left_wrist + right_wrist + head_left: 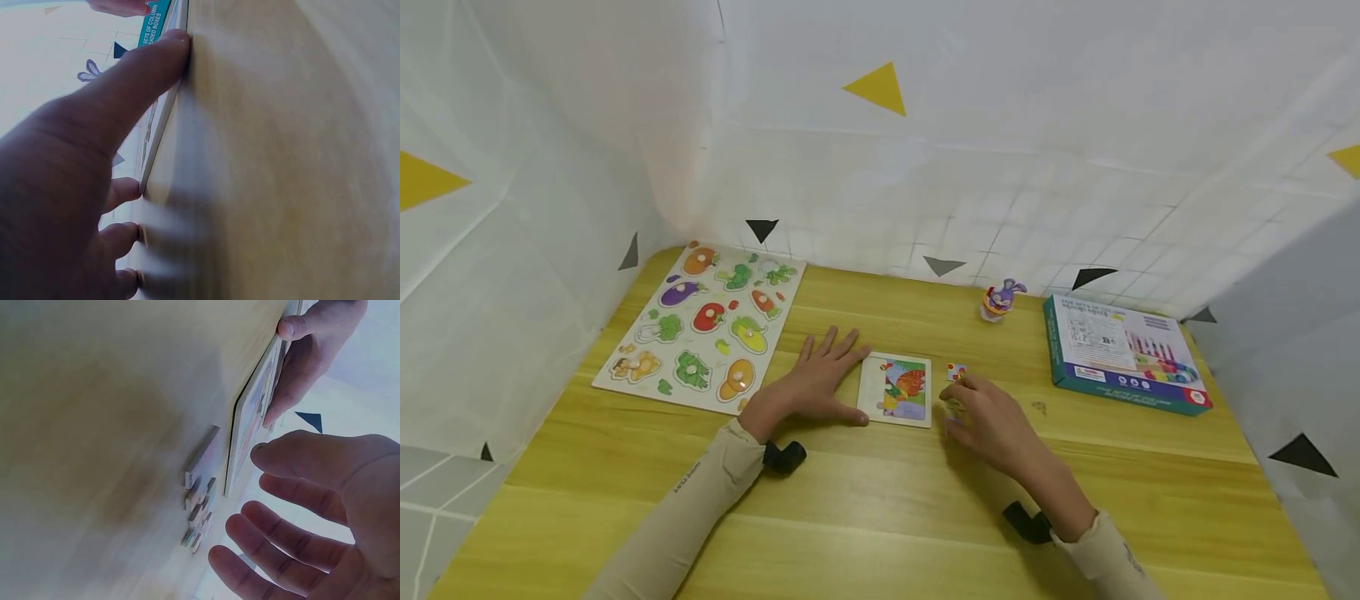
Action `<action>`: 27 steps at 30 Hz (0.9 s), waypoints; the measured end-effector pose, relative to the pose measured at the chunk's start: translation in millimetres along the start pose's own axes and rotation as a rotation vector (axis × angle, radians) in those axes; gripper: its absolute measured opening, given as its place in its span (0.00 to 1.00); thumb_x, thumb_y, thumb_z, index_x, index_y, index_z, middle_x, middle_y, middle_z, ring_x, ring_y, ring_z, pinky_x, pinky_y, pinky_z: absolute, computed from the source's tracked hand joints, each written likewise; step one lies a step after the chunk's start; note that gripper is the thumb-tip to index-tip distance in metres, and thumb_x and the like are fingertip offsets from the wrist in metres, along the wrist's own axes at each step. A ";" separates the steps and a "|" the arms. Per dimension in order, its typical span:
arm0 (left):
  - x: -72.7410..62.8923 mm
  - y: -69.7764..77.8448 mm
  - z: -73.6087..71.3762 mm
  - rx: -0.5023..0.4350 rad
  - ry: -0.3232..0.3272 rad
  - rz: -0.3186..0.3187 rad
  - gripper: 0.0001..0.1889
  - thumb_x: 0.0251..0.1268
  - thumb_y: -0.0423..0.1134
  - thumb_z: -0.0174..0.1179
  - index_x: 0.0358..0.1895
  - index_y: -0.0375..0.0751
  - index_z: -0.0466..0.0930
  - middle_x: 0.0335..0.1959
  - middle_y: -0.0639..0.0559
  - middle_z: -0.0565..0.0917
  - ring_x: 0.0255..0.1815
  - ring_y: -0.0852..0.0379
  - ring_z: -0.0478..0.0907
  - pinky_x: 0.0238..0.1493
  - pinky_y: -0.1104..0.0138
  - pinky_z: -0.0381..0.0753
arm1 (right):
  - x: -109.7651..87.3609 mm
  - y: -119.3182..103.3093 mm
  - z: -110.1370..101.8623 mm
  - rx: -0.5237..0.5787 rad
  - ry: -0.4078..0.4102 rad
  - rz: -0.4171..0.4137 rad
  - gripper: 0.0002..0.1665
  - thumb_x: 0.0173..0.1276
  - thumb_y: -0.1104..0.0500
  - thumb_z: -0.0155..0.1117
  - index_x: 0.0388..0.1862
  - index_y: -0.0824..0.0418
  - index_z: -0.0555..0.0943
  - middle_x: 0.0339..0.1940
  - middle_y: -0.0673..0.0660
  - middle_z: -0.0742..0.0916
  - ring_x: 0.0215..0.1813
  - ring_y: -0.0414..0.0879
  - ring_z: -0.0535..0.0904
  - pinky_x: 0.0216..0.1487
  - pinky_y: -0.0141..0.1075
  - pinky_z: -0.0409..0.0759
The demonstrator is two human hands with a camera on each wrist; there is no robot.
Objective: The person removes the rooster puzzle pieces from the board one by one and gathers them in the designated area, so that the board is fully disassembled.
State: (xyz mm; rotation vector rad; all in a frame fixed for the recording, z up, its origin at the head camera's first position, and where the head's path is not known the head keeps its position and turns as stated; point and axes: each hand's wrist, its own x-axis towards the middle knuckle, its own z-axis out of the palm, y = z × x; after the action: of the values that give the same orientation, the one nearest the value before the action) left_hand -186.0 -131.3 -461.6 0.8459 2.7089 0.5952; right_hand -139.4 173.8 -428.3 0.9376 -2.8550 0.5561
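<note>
A small square jigsaw board (870,385) with a pale frame lies mid-table, colourful picture pieces (906,388) filling its right part and its left strip bare. My left hand (820,382) is flat and spread at its left side, thumb and index fingertip right at the board's edge. Just right of the board my right hand (994,421) hovers palm down over loose jigsaw pieces (957,372), partly hiding them. In the right wrist view the fingers of that hand (300,531) are relaxed, with nothing between them, and several loose pieces (201,459) lie on the table nearby.
A vegetable peg puzzle (700,329) lies at the left. Toward the back stands a purple rabbit figure (1000,300). A boxed bead set (1123,354) lies at the right, and white sheeting (820,192) rises behind the wooden table (880,525).
</note>
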 end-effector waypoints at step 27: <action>0.9 -1.9 1.1 0.021 -0.013 -0.006 0.58 0.53 0.73 0.64 0.82 0.49 0.48 0.82 0.44 0.39 0.80 0.38 0.29 0.73 0.38 0.30 | 51.2 -11.8 10.9 0.034 -0.036 -0.041 0.14 0.57 0.62 0.77 0.42 0.62 0.87 0.40 0.57 0.85 0.38 0.49 0.81 0.38 0.42 0.81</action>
State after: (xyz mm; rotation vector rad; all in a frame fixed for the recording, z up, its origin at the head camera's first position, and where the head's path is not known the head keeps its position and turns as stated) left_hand -187.3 -131.9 -463.6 0.8437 2.7095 0.5587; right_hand -173.5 132.6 -424.9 1.0201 -2.8592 0.5909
